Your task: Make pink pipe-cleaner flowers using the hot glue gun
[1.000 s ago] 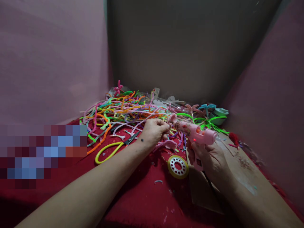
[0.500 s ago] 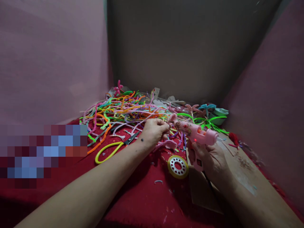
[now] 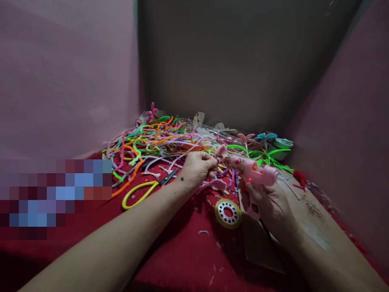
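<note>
My right hand [image 3: 269,202] grips the handle of a pink glue gun [image 3: 253,172] whose nozzle points left. A red light glows on its side. My left hand [image 3: 197,167] is closed in a pinch on a small pink pipe-cleaner piece [image 3: 220,151] held right at the nozzle. Both hands hover over a red cloth [image 3: 188,251]. A pink pipe-cleaner flower [image 3: 214,185] lies just below my left hand.
A tangled heap of coloured pipe cleaners [image 3: 158,142] covers the back of the cloth. Yellow-handled scissors [image 3: 142,192] lie left of my wrist, a yellow tape roll [image 3: 227,213] sits between my arms. Finished flowers [image 3: 257,140] and a green dish [image 3: 281,146] are back right. Cardboard [image 3: 304,219] lies right.
</note>
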Demonstrator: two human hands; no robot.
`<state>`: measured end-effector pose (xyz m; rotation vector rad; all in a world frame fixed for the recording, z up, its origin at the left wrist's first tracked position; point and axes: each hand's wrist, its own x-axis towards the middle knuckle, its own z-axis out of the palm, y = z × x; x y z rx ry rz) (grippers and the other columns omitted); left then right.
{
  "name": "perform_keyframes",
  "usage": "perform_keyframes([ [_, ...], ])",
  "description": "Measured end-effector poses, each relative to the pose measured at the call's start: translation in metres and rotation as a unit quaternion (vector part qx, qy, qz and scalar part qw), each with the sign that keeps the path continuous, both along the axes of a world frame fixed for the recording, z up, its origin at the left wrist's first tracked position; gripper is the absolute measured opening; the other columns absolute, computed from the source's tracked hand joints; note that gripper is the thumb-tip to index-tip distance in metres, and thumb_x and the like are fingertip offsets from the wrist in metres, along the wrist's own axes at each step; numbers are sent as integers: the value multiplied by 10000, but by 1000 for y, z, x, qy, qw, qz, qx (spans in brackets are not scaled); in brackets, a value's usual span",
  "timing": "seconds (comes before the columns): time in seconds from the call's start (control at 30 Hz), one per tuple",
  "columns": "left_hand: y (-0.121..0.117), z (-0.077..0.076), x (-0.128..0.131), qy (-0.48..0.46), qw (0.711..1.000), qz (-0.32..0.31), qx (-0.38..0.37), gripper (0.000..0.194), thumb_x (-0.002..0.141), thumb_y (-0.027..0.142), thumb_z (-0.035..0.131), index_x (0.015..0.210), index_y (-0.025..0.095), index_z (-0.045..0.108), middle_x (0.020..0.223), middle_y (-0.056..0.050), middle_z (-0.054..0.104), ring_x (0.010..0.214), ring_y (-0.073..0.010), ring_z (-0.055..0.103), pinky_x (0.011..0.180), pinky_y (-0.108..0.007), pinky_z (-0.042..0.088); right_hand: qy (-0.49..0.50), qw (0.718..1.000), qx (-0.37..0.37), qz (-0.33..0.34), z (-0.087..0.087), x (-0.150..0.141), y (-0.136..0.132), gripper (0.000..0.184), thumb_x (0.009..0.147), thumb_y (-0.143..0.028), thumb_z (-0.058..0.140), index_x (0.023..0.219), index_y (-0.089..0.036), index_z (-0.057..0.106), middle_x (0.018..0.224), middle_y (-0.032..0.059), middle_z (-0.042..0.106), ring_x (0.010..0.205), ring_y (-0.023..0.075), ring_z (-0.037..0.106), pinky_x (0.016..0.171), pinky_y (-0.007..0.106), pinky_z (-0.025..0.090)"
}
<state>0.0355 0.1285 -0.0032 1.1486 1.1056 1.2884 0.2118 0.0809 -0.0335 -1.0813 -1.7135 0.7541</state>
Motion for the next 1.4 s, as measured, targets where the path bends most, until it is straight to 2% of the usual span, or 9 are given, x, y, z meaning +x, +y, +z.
perform_keyframes([
  [0.13, -1, 0, 0, -4, 1000, 6, 0, 198, 723, 47, 563, 544, 119, 518, 421, 26, 540, 297, -40, 434, 344, -161, 298, 18, 998, -56, 11, -2, 2, 0, 342, 824, -479, 480, 651, -185, 501, 502, -20, 461, 433, 88, 393, 395, 223, 317],
  [0.37, 0, -1, 0, 2, 1000, 4, 5, 197, 728, 59, 566, 543, 113, 528, 409, 30, 531, 300, -37, 435, 345, -158, 308, 19, 999, -28, 11, 5, -2, 0, 314, 817, -450, 488, 627, -201, 516, 487, -13, 466, 419, 98, 397, 379, 236, 322],
  [0.5, 1, -2, -1, 1, 1000, -1, 5, 202, 728, 51, 556, 539, 113, 523, 436, 19, 556, 303, -35, 439, 343, -160, 310, 35, 999, -34, 13, 3, -1, 0, 294, 821, -442, 494, 657, -199, 520, 518, -15, 489, 435, 94, 412, 390, 226, 330],
  [0.73, -1, -1, 0, 3, 1000, -2, 2, 196, 722, 58, 559, 540, 119, 520, 449, 15, 567, 302, -38, 441, 344, -165, 318, 33, 999, -25, -12, -2, 2, 1, 352, 835, -440, 481, 595, -182, 491, 489, -20, 466, 427, 81, 391, 395, 212, 307],
  [0.93, -1, 0, 0, 8, 1000, 0, -3, 175, 723, 76, 572, 560, 117, 525, 453, 21, 566, 310, -38, 449, 344, -157, 320, 48, 997, -64, 15, -3, 2, 2, 361, 823, -474, 490, 611, -182, 489, 477, -24, 462, 408, 81, 395, 386, 216, 302],
  [1.03, 0, -2, -1, 9, 1000, 0, 1, 172, 725, 74, 570, 563, 116, 528, 448, 23, 562, 312, -36, 447, 347, -154, 322, 46, 997, -60, 21, -2, 1, 2, 368, 823, -480, 490, 608, -182, 477, 478, -28, 453, 416, 76, 384, 386, 211, 295],
  [1.27, 1, -4, -2, -3, 1000, -5, 6, 175, 715, 80, 575, 548, 118, 539, 438, 22, 545, 312, -42, 444, 341, -160, 309, 46, 996, -70, 26, -3, 3, 1, 337, 825, -473, 491, 659, -180, 478, 518, -32, 440, 446, 77, 384, 393, 207, 312],
  [1.4, 1, -4, -2, -33, 999, -18, -3, 171, 704, 87, 589, 538, 108, 553, 436, 14, 542, 308, -36, 427, 338, -159, 299, 33, 997, -63, 2, -1, 2, 0, 351, 822, -472, 488, 632, -178, 484, 511, -26, 450, 441, 80, 400, 398, 210, 333],
])
